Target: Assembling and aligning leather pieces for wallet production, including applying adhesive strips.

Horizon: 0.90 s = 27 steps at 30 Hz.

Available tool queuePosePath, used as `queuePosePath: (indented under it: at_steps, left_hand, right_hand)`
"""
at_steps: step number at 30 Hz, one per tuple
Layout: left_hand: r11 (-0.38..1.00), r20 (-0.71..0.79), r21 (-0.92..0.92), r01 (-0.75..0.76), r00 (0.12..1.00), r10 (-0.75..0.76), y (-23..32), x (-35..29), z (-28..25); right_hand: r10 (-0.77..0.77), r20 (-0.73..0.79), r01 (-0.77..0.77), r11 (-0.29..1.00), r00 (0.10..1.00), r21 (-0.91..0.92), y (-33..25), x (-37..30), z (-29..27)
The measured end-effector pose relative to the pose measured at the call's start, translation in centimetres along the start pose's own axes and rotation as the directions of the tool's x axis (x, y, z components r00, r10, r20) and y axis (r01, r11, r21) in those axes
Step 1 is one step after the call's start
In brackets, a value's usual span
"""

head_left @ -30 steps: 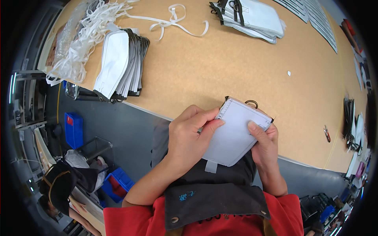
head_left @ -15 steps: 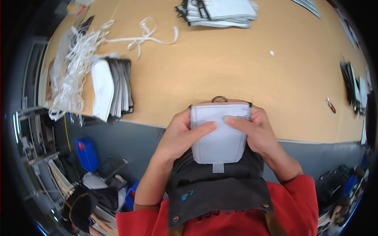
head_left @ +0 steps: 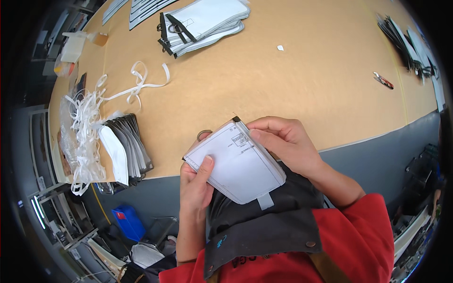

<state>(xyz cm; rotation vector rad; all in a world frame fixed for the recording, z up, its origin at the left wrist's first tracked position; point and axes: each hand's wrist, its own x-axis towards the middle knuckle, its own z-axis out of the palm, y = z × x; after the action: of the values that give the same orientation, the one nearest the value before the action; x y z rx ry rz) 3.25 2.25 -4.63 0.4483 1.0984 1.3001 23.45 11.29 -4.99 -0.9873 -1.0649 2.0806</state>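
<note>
We grip the white flat pouch by opposite edges, left hand and right hand fingers clenched on it, steadying it above the tan surface for inspection.

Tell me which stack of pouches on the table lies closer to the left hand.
The stack standing on edge at the table's near left corner, beside the tangle of white straps, is closer to the left hand. The other stack lies flat at the far edge.
</note>
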Motion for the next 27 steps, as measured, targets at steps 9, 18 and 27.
queuePosePath:
  at_steps: [9,18,27]
  left_hand:
    - [0.996,-0.059,0.077,-0.036,0.997,0.041,-0.7,-0.9,0.9]
    - [0.997,-0.086,0.042,-0.059,0.994,0.063,-0.6,-1.0,1.0]
    - [0.995,-0.033,0.077,-0.058,0.998,0.061,-1.3,-1.0,0.4]
  right_hand:
    - [-0.464,-0.018,0.327,0.652,0.886,-0.684,1.9,-0.4,0.4]
    - [-0.060,-0.027,0.061,0.998,0.998,0.023,1.3,-0.3,0.2]
    - [-0.063,-0.037,0.063,0.998,0.997,0.006,1.8,-0.6,0.1]
